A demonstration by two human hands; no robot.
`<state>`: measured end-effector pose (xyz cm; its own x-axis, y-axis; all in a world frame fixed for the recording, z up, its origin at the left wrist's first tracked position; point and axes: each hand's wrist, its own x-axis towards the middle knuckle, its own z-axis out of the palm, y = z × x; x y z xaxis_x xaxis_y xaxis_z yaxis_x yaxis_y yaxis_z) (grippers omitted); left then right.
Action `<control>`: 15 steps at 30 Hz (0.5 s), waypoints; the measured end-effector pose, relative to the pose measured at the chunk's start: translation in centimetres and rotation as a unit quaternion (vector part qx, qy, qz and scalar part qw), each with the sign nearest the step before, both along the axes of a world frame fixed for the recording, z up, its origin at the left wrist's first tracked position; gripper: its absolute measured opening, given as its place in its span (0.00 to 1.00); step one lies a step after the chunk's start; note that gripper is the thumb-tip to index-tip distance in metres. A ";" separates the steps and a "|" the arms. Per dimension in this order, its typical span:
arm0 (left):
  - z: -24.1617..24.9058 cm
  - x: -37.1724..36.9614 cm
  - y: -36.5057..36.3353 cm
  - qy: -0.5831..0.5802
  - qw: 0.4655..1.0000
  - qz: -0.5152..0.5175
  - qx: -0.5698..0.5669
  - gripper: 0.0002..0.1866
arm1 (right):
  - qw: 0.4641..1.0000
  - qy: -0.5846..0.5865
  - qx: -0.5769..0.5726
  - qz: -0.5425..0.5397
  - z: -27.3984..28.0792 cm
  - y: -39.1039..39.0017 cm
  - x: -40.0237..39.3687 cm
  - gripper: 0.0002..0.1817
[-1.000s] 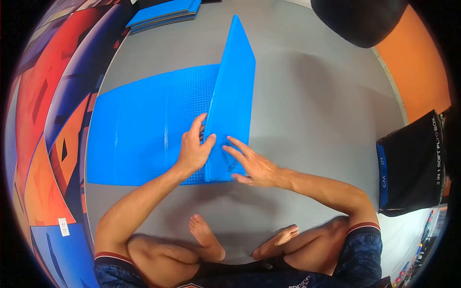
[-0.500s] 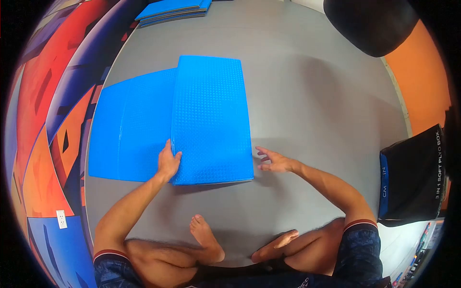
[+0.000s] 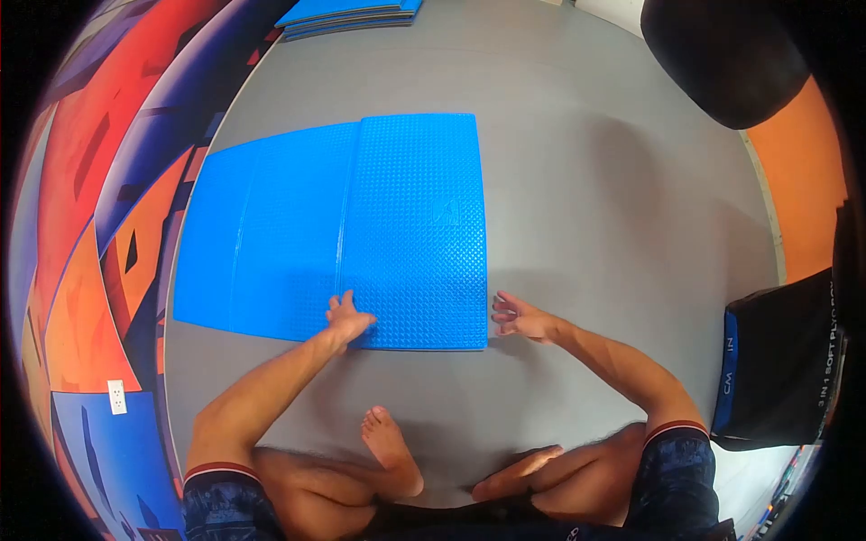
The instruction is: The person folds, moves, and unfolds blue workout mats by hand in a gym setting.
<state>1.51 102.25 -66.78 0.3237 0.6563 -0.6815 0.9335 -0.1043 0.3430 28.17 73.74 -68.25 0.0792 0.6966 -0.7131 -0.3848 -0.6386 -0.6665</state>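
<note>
Resting flat on the grey floor (image 3: 586, 180), blue mat (image 3: 343, 225) w/ one panel folded over. Left hand (image 3: 345, 320) open on its near edge; right hand (image 3: 519, 317) open beside it, fingertips hard to make out.

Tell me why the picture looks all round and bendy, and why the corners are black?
Head view: a fisheye lens bulges everything, so the blue mat's straight edges curve and the frame corners go black. Soft overhead light throws faint shadows on the grey floor beside the right hand and under the left hand. Focus is sharp in the middle; the black box's lettering smears near the rim.
</note>
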 end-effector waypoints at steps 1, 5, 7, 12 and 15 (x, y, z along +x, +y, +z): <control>-0.3 -0.4 -0.2 -0.004 1.000 0.002 -0.011 0.53 | 1.000 0.008 0.009 -0.012 -1.1 -0.3 0.2 0.52; -0.6 -1.6 0.0 -0.035 0.996 0.005 -0.076 0.52 | 0.996 0.083 0.018 -0.033 -3.5 -0.3 0.8 0.50; -0.2 -2.0 -0.1 -0.036 0.996 -0.020 -0.080 0.52 | 0.995 0.091 0.017 -0.047 -1.4 0.5 -0.3 0.49; -0.3 -3.0 -0.4 -0.026 0.995 -0.063 -0.075 0.53 | 0.997 0.078 0.009 -0.029 -1.5 2.0 -1.1 0.49; -0.3 -3.6 -0.2 -0.037 0.991 -0.088 -0.091 0.53 | 0.998 0.043 -0.009 -0.054 0.8 3.6 -2.4 0.42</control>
<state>-2.08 102.03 -67.05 0.4762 0.4534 -0.7534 0.8777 -0.1928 0.4387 25.77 77.32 -67.45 0.0906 0.6751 -0.7322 -0.5069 -0.6016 -0.6174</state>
